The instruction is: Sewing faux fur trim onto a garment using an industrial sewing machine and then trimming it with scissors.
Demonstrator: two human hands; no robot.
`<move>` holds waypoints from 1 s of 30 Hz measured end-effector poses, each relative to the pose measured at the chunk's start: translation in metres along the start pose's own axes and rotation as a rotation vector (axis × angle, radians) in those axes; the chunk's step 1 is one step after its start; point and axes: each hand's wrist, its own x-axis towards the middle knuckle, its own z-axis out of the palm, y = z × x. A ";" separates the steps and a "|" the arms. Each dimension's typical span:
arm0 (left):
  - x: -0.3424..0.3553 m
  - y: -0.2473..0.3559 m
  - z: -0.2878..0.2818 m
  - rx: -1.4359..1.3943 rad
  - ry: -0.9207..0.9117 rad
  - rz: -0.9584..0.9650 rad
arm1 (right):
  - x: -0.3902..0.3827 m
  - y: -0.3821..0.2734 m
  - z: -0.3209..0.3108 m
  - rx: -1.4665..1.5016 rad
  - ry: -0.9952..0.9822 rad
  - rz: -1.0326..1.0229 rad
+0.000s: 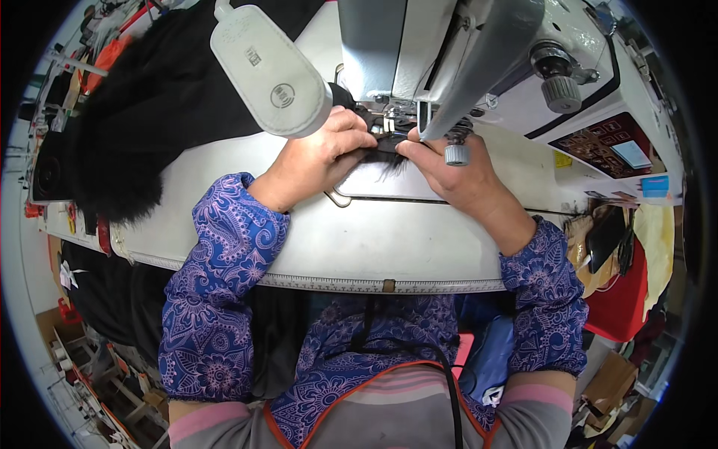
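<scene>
Both my hands are at the needle area of a sewing machine [523, 116]. Under the presser foot [389, 123] lies a piece of black fabric [387, 144] with a furry edge. My left hand [321, 153] is closed on its left side, fingers bent and pressed together near the foot. On the right, my right hand [458, 168] pinches the fabric between thumb and fingers, partly behind a grey machine part with a knob. A large black garment with fur trim [172, 90] spreads over the table to the left. My fingertips partly hide the stitching point.
A white lamp head [277, 75] hangs above my left hand. The white sewing table [374, 243] has a measuring tape along its front edge. A control panel [609, 146] sits on the machine at right. Dark cloth [120, 299] hangs below the table at left.
</scene>
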 end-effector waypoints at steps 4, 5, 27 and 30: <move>0.002 0.001 -0.004 -0.015 -0.073 0.161 | -0.001 0.001 -0.001 0.004 0.004 -0.017; 0.002 0.000 -0.003 -0.005 -0.081 0.185 | -0.002 0.002 -0.001 0.025 0.022 -0.022; 0.001 -0.021 0.002 0.080 -0.018 0.094 | 0.000 0.005 0.007 -0.035 -0.037 0.110; 0.003 -0.017 0.000 0.101 -0.017 0.090 | 0.000 0.006 0.007 -0.001 -0.060 0.141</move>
